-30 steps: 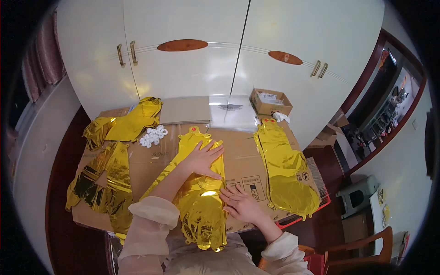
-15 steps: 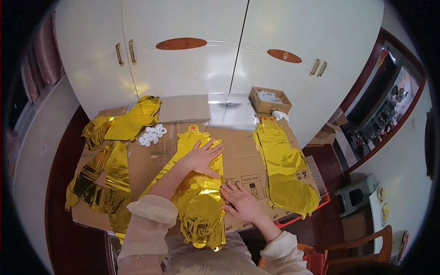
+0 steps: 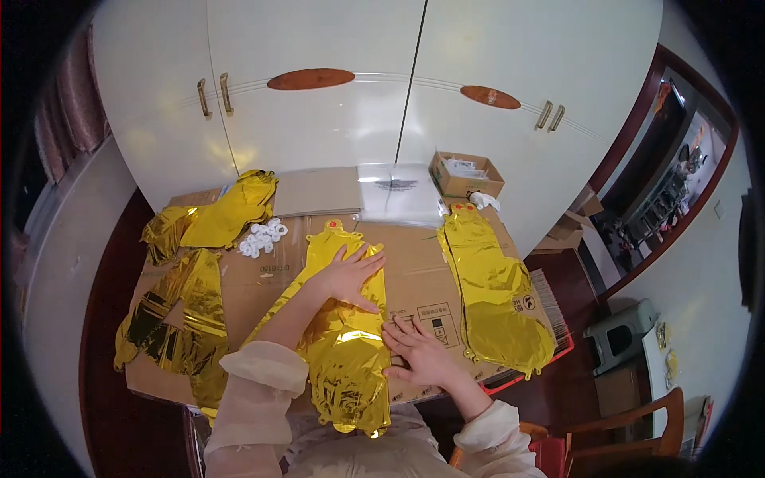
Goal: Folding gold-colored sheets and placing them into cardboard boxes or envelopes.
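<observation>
A flat gold foil balloon [image 3: 343, 358] lies lengthwise in front of me on a cardboard-covered table [image 3: 267, 295]. Its near end hangs toward my lap. My left hand [image 3: 351, 279] is spread flat on the upper part of the foil, fingers apart. Beside the balloon's right edge rests my right hand [image 3: 422, 352], fingers stretched out over the cardboard, their tips touching the foil's edge. Neither hand grips anything. Another stack of gold foil balloons [image 3: 494, 295] lies to the right. More gold foil [image 3: 187, 319] spreads at the left, with a crumpled gold piece [image 3: 227, 215] behind it.
White ring-shaped pieces [image 3: 261, 237] sit in a heap at the back left. Along the back lie a cardboard sheet [image 3: 319, 190], clear plastic bags [image 3: 398, 195] and a small open carton [image 3: 466, 179] holding white packets. White cabinets stand behind; a wooden chair [image 3: 637, 426] is at the near right.
The view has shifted very slightly. Both hands stay in nearly the same places on and beside the balloon.
</observation>
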A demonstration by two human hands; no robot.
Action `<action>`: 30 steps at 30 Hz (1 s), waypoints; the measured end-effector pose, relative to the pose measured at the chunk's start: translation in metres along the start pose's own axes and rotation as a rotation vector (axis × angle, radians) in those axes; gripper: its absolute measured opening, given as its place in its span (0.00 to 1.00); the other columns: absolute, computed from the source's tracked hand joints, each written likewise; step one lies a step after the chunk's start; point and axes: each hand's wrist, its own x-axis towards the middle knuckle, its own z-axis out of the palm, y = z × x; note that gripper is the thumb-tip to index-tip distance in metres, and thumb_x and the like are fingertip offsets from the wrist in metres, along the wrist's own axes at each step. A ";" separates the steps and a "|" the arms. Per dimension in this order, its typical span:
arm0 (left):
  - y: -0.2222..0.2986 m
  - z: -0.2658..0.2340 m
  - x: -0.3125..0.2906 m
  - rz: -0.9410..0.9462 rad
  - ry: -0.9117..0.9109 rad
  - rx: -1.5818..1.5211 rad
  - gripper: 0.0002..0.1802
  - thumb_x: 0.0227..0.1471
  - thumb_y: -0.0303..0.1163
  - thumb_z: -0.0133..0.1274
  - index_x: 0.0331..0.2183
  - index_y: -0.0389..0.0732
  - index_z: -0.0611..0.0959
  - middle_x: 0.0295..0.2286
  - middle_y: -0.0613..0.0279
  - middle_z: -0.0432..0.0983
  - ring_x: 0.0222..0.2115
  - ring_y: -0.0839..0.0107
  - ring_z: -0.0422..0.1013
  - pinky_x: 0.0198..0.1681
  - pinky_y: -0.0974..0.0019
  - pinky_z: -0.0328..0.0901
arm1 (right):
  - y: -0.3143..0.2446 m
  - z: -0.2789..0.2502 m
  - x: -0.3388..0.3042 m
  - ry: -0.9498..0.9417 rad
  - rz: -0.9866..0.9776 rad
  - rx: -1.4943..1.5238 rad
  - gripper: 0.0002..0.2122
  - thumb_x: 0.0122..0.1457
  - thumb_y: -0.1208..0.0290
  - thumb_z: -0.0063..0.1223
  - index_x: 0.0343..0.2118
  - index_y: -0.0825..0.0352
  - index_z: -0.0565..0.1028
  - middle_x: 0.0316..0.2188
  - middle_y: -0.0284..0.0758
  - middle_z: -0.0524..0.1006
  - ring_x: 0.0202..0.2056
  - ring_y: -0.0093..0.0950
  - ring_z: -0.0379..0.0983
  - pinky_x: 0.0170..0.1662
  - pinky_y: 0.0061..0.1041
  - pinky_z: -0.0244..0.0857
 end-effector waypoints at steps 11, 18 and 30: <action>-0.002 -0.006 0.003 -0.011 -0.004 0.086 0.70 0.32 0.79 0.53 0.65 0.40 0.54 0.67 0.56 0.42 0.68 0.52 0.36 0.66 0.38 0.33 | 0.003 -0.006 -0.017 -0.066 -0.042 -0.011 0.23 0.62 0.48 0.47 0.57 0.51 0.72 0.63 0.28 0.64 0.67 0.35 0.51 0.66 0.55 0.37; -0.004 -0.010 -0.035 -0.071 0.208 0.118 0.55 0.47 0.70 0.48 0.63 0.38 0.60 0.65 0.53 0.48 0.67 0.51 0.40 0.66 0.38 0.39 | 0.002 -0.002 -0.012 0.051 -0.033 0.085 0.18 0.62 0.54 0.49 0.52 0.55 0.77 0.58 0.29 0.71 0.64 0.31 0.59 0.67 0.50 0.39; 0.038 0.002 -0.136 -0.315 0.173 0.067 0.41 0.59 0.58 0.44 0.61 0.36 0.61 0.62 0.42 0.51 0.64 0.43 0.46 0.65 0.39 0.43 | -0.008 0.002 0.009 0.203 0.113 0.183 0.24 0.61 0.57 0.52 0.56 0.67 0.68 0.58 0.43 0.68 0.62 0.39 0.60 0.65 0.45 0.50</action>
